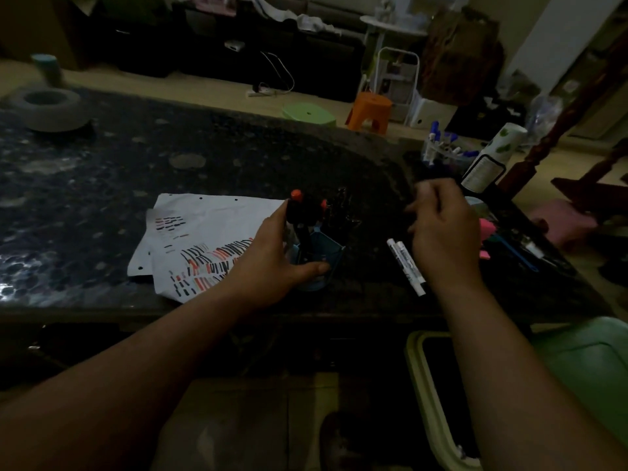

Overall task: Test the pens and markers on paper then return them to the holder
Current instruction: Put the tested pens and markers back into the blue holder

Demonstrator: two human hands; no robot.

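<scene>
Left hand [272, 253] wraps the blue holder [319, 256], thumb and fingers spread around it, markers [300, 212] standing inside. Right hand [441, 229] hovers with fingers curled, maybe pinching something (too dark to tell). Two white pens [406, 266] lie just beside it, near the table [102, 164] front edge; a careless sweep could roll them off. Paper [210, 229] sits left, open room beyond.

Glossy speckled stone table [170, 158], matt white paper [217, 212], smooth plastic stool [370, 110].
</scene>
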